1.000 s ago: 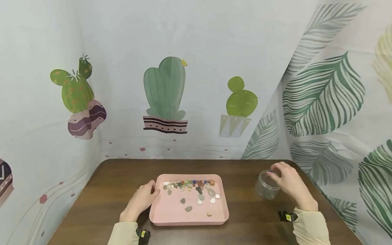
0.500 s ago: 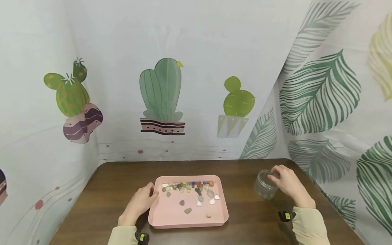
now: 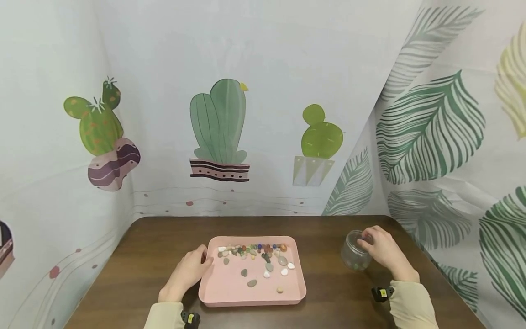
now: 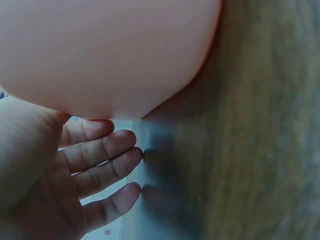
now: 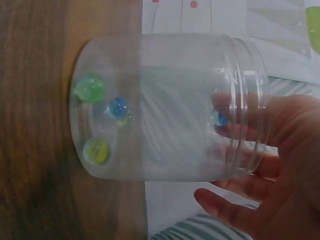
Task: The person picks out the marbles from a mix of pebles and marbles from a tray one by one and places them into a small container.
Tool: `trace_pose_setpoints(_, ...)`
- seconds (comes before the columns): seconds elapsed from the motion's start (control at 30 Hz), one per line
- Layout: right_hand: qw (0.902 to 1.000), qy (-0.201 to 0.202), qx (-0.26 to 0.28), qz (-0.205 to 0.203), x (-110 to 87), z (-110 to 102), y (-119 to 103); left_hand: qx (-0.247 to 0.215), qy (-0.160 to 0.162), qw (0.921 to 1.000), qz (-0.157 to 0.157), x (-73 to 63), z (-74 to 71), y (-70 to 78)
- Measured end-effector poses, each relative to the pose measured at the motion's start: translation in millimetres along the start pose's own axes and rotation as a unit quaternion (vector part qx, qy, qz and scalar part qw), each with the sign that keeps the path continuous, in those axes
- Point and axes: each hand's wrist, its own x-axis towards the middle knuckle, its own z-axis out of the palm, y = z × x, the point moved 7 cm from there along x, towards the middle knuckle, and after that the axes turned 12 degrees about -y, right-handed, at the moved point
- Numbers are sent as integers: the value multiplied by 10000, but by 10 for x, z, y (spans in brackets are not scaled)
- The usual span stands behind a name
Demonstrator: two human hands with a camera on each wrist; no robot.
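My left hand (image 3: pixel 188 274) holds the left side of the pink tray (image 3: pixel 246 297), thumb over the rim and fingers along the outer wall. In the left wrist view its fingers (image 4: pixel 107 172) are spread beside the tray wall, and the thumb is hidden behind it. My right hand (image 3: pixel 384 249) reaches into the mouth of a clear jar (image 3: pixel 354 256). Through the jar's side, the right wrist view shows its fingertips pinching a blue marble (image 5: pixel 219 118) just inside the neck. Lower down, a green marble (image 5: pixel 90 88), a yellow marble (image 5: pixel 97 151) and a blue marble (image 5: pixel 118 107) lie at the jar's bottom.
Coloured marbles and small stones line the tray's far side, with white pebbles (image 3: pixel 284 272) at the right and grey stones (image 3: pixel 252 283) scattered nearer. The brown table (image 3: pixel 324 288) ends at a wall cloth (image 3: pixel 271 137) printed with cacti and leaves.
My right hand has lowered slightly, its fingertips going deeper into the jar's mouth. The left hand stays at the tray, and the head view has shifted a little.
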Motion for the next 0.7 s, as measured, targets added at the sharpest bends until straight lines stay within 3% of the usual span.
trace_pose_setpoints(0.33, 9997, -160, 143, 107, -25, 27, 7, 95, 58, 9999, -3, 0, -13, -4)
trace_pose_setpoints(0.7, 9998, 10, 168, -44, 4, -32, -22, 138, 28, 9999, -80, 23, -19, -4)
